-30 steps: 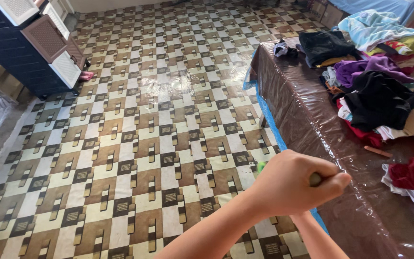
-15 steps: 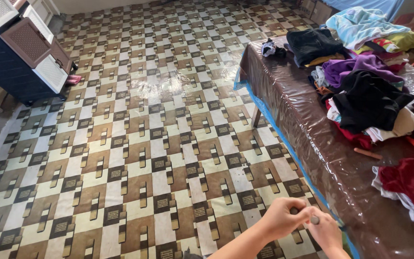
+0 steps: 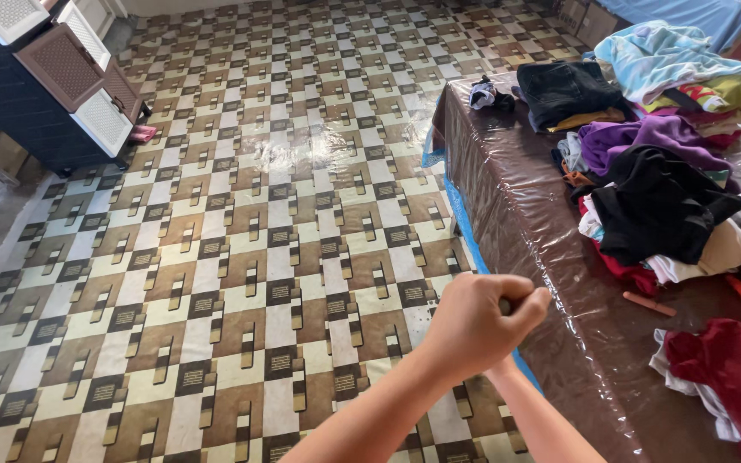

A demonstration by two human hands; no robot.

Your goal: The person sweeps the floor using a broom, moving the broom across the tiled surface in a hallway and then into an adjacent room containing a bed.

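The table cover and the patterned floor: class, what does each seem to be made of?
The table cover looks like clear plastic sheeting over brown cloth: it is glossy, wrinkled and catches glare. The floor looks like printed vinyl sheet, though it could be tile: a repeating brown-and-cream pattern with a smooth sheen.

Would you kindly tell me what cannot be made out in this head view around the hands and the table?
- Right hand: hidden behind the left hand; only its forearm shows.
- Whatever the left hand's grip encloses: covered by the curled fingers.
- Red garment: cut off by the right and bottom edges.
- Table: legs hidden by its brown plastic cover.
- Clothes pile: lower garments buried.
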